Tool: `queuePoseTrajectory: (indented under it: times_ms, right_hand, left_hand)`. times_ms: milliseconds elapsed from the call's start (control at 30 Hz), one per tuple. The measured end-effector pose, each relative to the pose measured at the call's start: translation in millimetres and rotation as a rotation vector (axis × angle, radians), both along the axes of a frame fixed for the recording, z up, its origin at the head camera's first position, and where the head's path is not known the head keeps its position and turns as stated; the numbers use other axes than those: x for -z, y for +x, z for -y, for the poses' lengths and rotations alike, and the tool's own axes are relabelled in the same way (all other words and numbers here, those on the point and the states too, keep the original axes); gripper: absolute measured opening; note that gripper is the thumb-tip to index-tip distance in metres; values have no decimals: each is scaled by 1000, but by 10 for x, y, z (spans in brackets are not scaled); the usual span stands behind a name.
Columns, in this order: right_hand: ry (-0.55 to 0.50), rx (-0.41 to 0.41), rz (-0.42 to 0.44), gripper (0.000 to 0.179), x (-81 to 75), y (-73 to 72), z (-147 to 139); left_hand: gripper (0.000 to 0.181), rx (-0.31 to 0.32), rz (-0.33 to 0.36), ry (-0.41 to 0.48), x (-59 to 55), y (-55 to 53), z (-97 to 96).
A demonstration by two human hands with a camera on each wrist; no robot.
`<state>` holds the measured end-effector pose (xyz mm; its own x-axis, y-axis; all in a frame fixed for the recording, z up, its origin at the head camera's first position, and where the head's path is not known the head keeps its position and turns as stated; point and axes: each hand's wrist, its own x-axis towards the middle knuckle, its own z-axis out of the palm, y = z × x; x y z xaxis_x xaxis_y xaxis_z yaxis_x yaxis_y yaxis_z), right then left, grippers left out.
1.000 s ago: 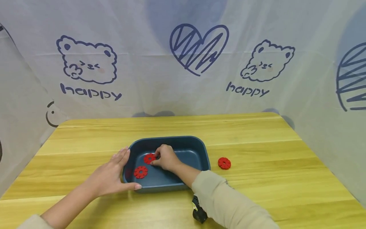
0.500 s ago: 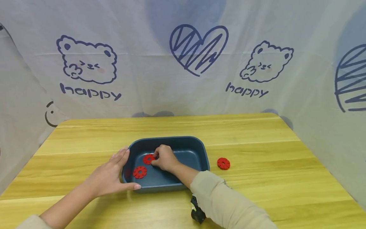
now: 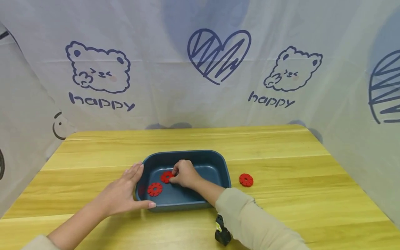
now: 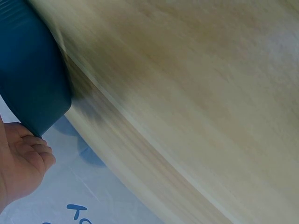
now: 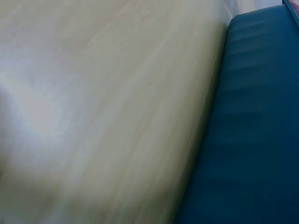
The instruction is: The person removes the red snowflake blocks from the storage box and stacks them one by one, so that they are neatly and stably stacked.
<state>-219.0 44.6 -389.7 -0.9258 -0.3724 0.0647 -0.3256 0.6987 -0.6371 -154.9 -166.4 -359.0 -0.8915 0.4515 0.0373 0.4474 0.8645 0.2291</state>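
A dark blue rectangular tray (image 3: 184,205) sits mid-table in the head view. My left hand (image 3: 120,192) holds its left end, thumb along the near rim and fingers at the left rim; the left wrist view shows those fingers (image 4: 35,151) against the tray's edge. My right hand (image 3: 185,175) reaches inside and pinches the right edge of a red notched plastic disc (image 3: 166,177), partly covered by the fingers. Another red notched disc (image 3: 155,189) lies on the tray floor to its near left. In the right wrist view only the tray's outer wall (image 5: 252,116) and table show, not the hand.
One more red notched disc (image 3: 246,180) lies on the wooden table (image 3: 281,156), right of the tray. A small black device (image 3: 222,231) with a yellow patch shows beside the right sleeve (image 3: 250,215). A printed white cloth (image 3: 156,86) hangs behind the table.
In the last half second my right hand and the pinched disc have shifted slightly right and nearer within the tray. My left hand keeps its place, and the head view has tilted a little.
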Motion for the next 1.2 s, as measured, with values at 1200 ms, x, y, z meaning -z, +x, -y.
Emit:
queuePoseTrajectory:
  times_ms: [1200]
  right_hand:
    - [91,28,-25,56,-13,160,-120]
  left_hand:
    - [114,2,-23,-1,34,2,16]
